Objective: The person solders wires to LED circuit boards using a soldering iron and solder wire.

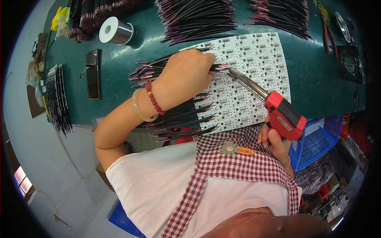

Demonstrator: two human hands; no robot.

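Note:
A white panel of small circuit boards [270, 59] lies on the green table. My left hand [184, 73] is closed over the panel's left part. From its fingertips a black cable [218, 68] sticks out, with thin red and white wire ends. My right hand [276, 143] is wrapped round the handle of a red and black soldering gun [282, 113]. The gun's metal tip meets or nearly touches the wire ends; whether they touch I cannot tell. Several black cables [182, 117] stick out from the panel's left edge. My left fingers are mostly hidden behind the hand.
Bundles of black cables [196, 20] lie along the far side. A spool of solder wire [119, 31] and a dark phone [93, 74] are at the left. Red-handled pliers [330, 37] lie far right. Below the table's right side is a blue plastic crate [317, 144].

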